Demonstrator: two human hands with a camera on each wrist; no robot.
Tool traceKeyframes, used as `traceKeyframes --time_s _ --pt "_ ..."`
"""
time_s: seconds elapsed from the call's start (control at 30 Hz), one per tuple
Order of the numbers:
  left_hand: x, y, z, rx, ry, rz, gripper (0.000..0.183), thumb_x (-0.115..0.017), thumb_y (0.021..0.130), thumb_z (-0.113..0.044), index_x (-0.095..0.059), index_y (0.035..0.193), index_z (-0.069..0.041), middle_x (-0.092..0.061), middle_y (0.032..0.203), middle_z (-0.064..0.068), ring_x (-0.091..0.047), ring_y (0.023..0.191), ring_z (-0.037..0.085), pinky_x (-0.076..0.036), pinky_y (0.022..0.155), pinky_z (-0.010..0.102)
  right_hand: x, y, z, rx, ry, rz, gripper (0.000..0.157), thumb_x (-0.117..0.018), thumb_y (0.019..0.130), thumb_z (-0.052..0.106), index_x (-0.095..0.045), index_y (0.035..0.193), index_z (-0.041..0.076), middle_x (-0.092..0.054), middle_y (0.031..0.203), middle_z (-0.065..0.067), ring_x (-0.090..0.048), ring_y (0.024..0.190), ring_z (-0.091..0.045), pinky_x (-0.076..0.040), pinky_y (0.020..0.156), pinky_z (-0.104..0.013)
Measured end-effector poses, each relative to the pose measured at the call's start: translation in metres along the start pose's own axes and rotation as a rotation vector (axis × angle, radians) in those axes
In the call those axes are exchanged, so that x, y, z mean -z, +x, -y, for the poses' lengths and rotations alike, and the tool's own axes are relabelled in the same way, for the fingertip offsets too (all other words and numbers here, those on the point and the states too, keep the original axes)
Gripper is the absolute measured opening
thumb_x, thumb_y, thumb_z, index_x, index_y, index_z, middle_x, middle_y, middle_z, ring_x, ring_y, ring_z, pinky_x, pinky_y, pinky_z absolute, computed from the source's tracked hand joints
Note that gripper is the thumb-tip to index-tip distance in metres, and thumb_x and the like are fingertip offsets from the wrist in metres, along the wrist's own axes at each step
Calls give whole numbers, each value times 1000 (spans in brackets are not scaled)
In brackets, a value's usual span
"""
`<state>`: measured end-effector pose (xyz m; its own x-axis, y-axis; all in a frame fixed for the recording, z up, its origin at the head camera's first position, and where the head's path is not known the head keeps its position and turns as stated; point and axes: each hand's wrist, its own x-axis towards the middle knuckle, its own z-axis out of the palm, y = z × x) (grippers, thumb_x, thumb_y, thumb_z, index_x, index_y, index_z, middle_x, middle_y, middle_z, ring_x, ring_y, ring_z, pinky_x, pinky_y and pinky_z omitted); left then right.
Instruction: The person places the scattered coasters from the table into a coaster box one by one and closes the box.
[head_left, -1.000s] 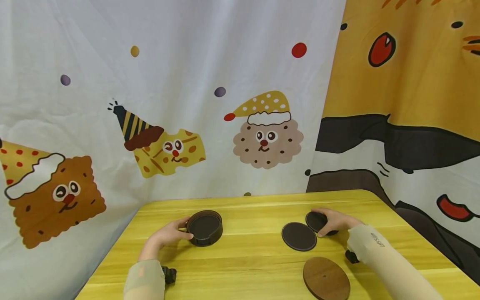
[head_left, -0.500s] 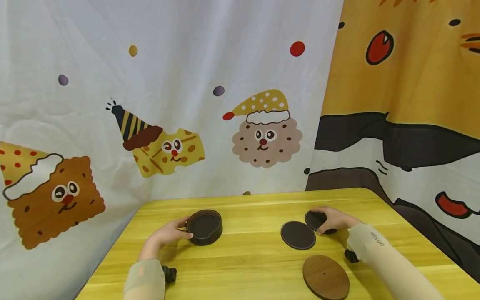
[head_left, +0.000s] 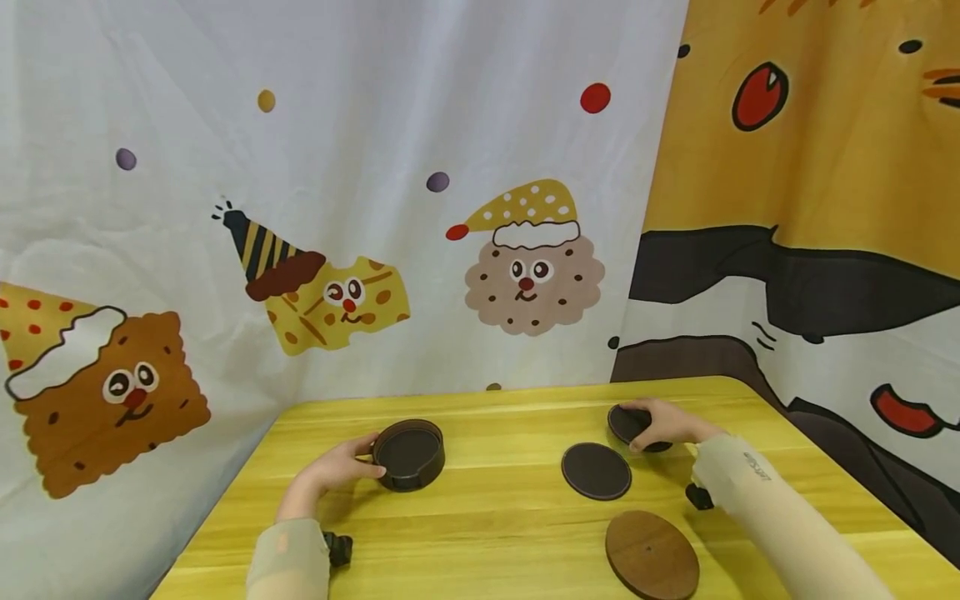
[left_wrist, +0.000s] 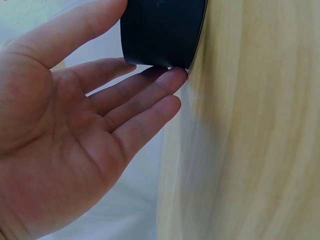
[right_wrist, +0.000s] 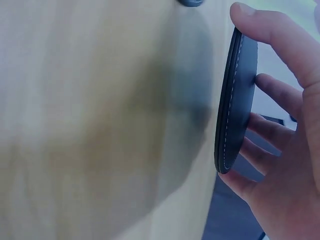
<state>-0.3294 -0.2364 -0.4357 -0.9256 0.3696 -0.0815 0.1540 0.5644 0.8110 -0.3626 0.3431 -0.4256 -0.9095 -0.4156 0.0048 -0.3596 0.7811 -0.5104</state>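
On the left of the table stands a round dark coaster holder (head_left: 405, 482) with a raised wall. My left hand (head_left: 341, 468) grips its side, thumb on one side and fingertips low on the other, as the left wrist view shows on its wall (left_wrist: 162, 35). Over the table's far right, my right hand (head_left: 666, 421) holds a round black coaster (head_left: 624, 423) by its rim. In the right wrist view this stitched coaster (right_wrist: 242, 95) is off the tabletop and its edge shows two dark layers. Another dark coaster (head_left: 596, 471) lies flat just left of that hand.
A brown wooden disc (head_left: 652, 554) with a small centre mark lies nearer the front right. The yellow wood-grain table (head_left: 487, 533) ends at a white curtain (head_left: 360, 100) printed with cartoon figures.
My right hand has raised the black coaster and moved it slightly away from me, opening a gap to the coaster lying beside it. My left hand and the holder stay put.
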Motion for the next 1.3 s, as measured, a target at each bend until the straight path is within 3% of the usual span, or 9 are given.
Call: traceKeyframes --time_s 0.2,0.43,0.73,1.3 --pt "0 -1 2 13 -22 5 83 -73 88 -17 -23 150 8 -37 142 36 -36 131 50 -38 99 58 13 8 8 20 -13 8 88 -84 71 27 -43 141 -8 -42 140 -32 -40 125 -51 -40 95 -59" --pt "0 -1 2 31 -30 -1 85 -72 88 -17 -21 151 8 -35 143 37 -34 131 51 -37 99 59 27 15 19 6 -33 -12 88 -84 70 29 -45 143 -2 -28 145 -38 -28 130 -57 -34 97 -64" --pt "0 -3 -2 31 -21 -1 83 -72 89 -16 -22 150 9 -34 143 37 -33 132 51 -35 100 59 42 22 37 -8 -128 -27 88 -84 70 34 -47 143 2 -30 146 -35 -31 130 -54 -33 99 -64" --pt "1 -2 0 32 -28 4 83 -72 88 -17 -24 151 7 -35 144 35 -32 133 50 -34 101 60 41 46 68 28 -157 2 88 -83 70 35 -47 144 6 -30 149 -31 -30 132 -53 -33 101 -62"
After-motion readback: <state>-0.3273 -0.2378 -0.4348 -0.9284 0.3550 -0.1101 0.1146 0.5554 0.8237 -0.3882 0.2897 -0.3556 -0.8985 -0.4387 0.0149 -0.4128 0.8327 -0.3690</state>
